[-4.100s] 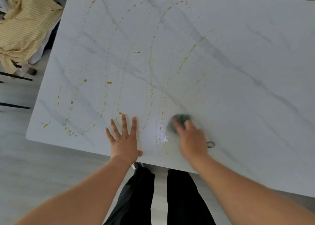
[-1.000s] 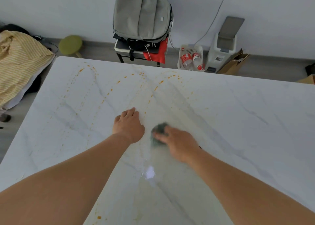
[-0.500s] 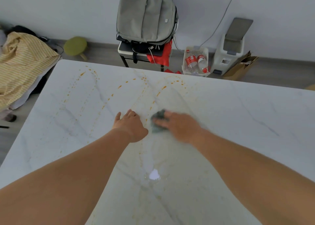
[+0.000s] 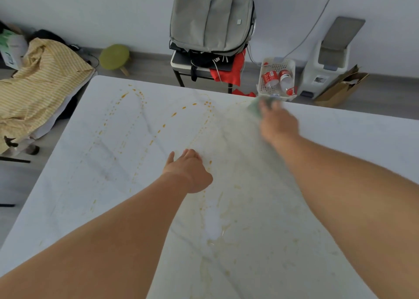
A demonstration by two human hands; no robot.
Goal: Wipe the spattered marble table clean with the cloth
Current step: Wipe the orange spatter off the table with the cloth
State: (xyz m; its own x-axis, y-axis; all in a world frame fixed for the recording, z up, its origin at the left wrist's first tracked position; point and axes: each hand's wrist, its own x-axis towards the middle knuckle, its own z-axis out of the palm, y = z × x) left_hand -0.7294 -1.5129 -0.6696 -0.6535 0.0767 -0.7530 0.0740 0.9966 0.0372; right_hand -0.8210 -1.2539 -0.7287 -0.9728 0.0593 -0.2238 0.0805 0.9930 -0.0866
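The right hand [image 4: 278, 122] is pressing the cloth [image 4: 255, 105] flat at the far edge of the table [image 4: 353, 131], though blur is hiding its fingers. The left hand [image 4: 189, 171] is resting flat mid-table. Wiping seems about half done; next, the cloth should be going left over the orange drops [image 4: 174, 114].

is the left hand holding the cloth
No, the left hand rests bare on the marble table; the cloth is under the right hand.

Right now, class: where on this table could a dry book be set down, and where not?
The table's right part, beyond the right hand pressing the cloth, looks bare. Orange spatter covers the far left; smears lie near the left hand.
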